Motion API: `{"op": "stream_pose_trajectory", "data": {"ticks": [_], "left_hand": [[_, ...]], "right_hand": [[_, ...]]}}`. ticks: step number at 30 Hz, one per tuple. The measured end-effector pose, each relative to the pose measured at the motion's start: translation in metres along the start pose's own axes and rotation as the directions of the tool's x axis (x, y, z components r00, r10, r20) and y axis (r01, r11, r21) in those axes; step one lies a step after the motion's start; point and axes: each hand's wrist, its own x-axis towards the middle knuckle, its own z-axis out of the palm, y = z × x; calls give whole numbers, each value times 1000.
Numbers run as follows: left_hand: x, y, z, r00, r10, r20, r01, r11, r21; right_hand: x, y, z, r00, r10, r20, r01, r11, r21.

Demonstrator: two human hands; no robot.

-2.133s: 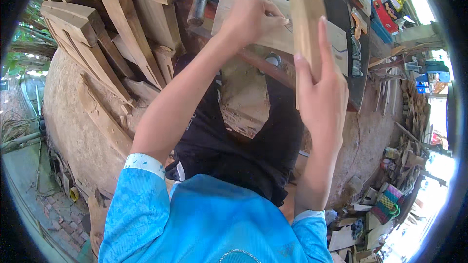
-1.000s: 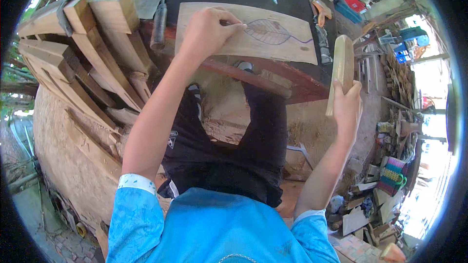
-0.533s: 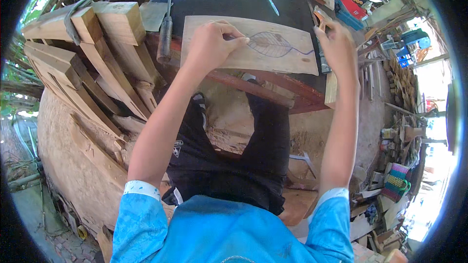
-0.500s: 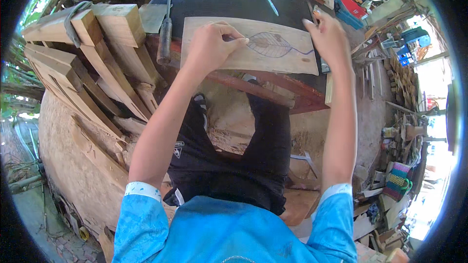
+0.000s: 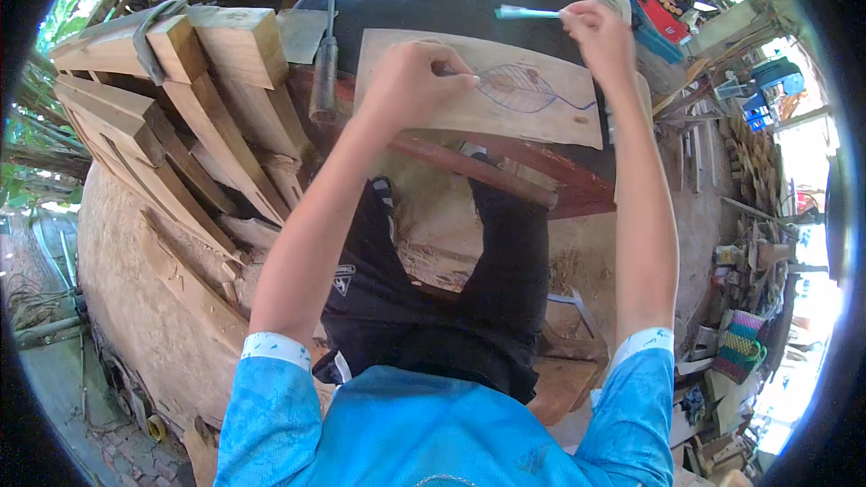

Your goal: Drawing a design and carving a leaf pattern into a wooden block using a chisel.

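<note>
since half a second ago, right hand (image 5: 600, 36) lifted off plank edge, now pinching light-blue pen (image 5: 528, 13); left hand (image 5: 410, 81) closed on small tool, steadying plank (image 5: 541, 113) with leaf outline.

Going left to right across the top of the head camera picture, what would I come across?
Stack of wooden blocks → chisel-like tool with wooden handle → left hand resting on the wooden board → leaf drawing on that board → right hand holding a light blue pen.

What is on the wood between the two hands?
In the head view, a blue leaf drawing lies on the wooden board between the left hand and right hand.
</note>
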Motion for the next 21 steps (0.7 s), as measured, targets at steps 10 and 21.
{"op": "stream_pose_trajectory", "data": {"ticks": [10,21], "left_hand": [[23,-7,-12,996,70,50,-72,997,20],[26,-4,-17,995,27,95,-30,999,29]], "right_hand": [[-66,-41,-72,957,-2,-291,119,914,387],[-85,-4,6,970,82,-228,27,897,441]]}}
